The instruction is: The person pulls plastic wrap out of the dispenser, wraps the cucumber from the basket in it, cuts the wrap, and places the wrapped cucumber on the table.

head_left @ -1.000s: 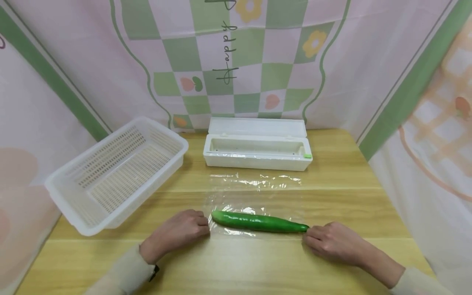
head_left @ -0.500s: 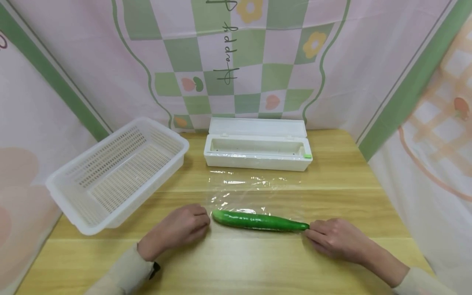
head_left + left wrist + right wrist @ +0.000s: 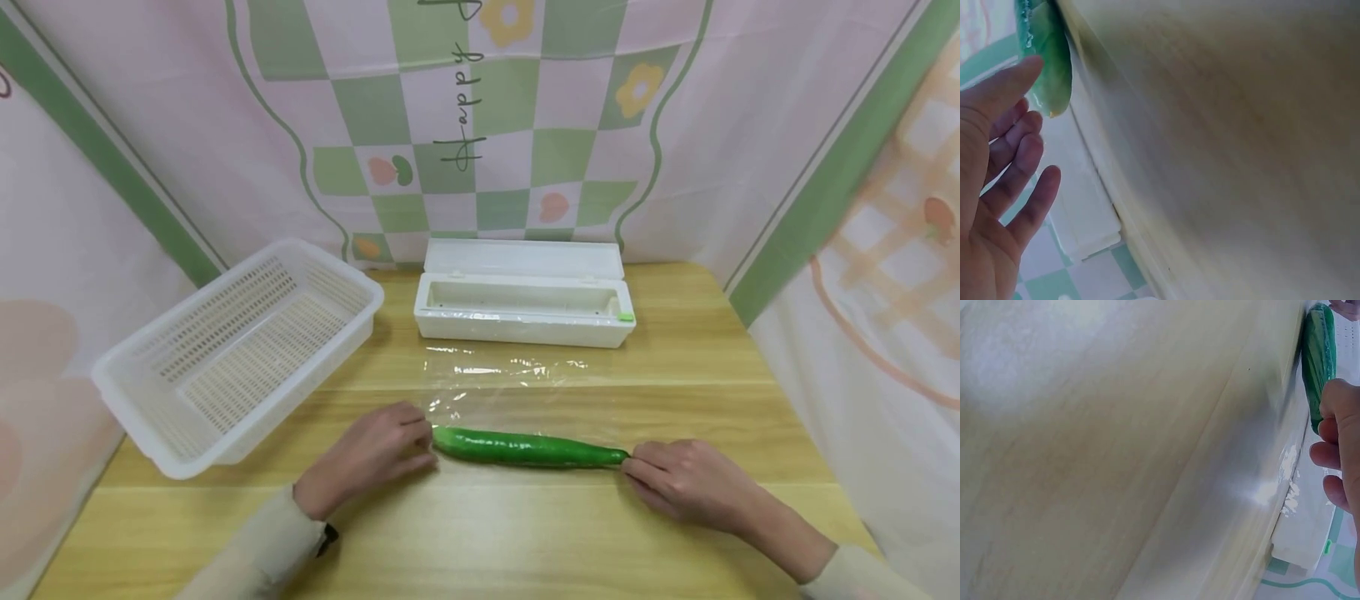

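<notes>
A long green cucumber [image 3: 525, 448] lies crosswise on the wooden table, shiny with clear cling film [image 3: 517, 392] that stretches back from it toward a white film box. At its paler left end is my left hand [image 3: 378, 450]. The left wrist view shows that hand [image 3: 1007, 156] with thumb straight beside the cucumber's end [image 3: 1047, 69] and fingers loosely bent and spread. My right hand [image 3: 690, 483] pinches the thin right tip of the cucumber. In the right wrist view, the right thumb [image 3: 1340, 400] covers that tip and the other fingers curl beneath.
The white film box [image 3: 525, 329] stands at the back of the table with its lid [image 3: 523, 258] raised and a small green piece [image 3: 626, 317] at its right corner. A white slotted plastic basket [image 3: 247, 358] sits at the left. A patterned cloth [image 3: 480, 108] hangs behind.
The cucumber's right end has shifted slightly away from me, and the film reflections have changed. My left hand has moved up and right to the cucumber's end, its fingers opening.
</notes>
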`<state>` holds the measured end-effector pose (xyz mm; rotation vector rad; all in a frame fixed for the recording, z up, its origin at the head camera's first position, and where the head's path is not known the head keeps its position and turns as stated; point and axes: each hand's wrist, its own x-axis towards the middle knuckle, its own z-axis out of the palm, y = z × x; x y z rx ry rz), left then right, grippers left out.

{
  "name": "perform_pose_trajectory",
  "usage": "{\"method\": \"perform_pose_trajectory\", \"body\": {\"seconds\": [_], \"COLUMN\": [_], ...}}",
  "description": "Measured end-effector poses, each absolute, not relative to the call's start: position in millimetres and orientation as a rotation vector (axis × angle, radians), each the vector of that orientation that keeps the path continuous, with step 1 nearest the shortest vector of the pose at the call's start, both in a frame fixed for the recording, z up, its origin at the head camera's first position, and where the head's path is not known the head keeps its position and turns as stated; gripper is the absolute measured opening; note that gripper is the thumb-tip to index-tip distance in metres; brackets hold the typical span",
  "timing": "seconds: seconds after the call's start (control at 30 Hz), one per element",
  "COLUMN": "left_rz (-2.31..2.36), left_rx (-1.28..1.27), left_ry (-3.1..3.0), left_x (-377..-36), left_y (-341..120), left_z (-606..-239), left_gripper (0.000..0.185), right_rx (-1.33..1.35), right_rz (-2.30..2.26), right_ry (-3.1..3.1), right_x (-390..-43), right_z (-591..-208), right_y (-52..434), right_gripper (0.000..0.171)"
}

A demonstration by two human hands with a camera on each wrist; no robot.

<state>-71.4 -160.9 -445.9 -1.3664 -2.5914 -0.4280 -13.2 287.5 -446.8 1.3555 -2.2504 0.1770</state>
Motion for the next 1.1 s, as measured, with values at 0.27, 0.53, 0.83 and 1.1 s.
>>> {"method": "perform_pose_trajectory", "body": {"seconds": [0.27, 0.53, 0.83, 1.1], "left_rz": [-0.536, -0.644, -0.731, -0.809], "left_rx": [-1.329, -1.409, -1.408, -1.417], "left_ry": [-2.584, -2.600, -2.655, -2.643], "left_x": [-75.8, -79.1, -80.9, -81.6], "left_y": [-154.3, -151.8, -151.5, -152.9], "left_z": [-447.8, -448.4, -449.2, -449.7], "left_gripper": [0.020, 0.009, 0.010, 0.007], "right_rx": [1.337, 1.324, 1.235, 1.154], "right_rz": [0.164, 0.164, 0.153, 0.202], "right_ry": [-2.274, -2.290, -2.246, -2.278], "right_x": [-13.6, -13.8, -16.4, -17.2], "right_z": [-446.6, -447.7, -450.5, -454.3], "right_y": [288.2, 288.5, 282.0, 279.2], "right_gripper": [0.045, 0.045, 0.046, 0.045]}}
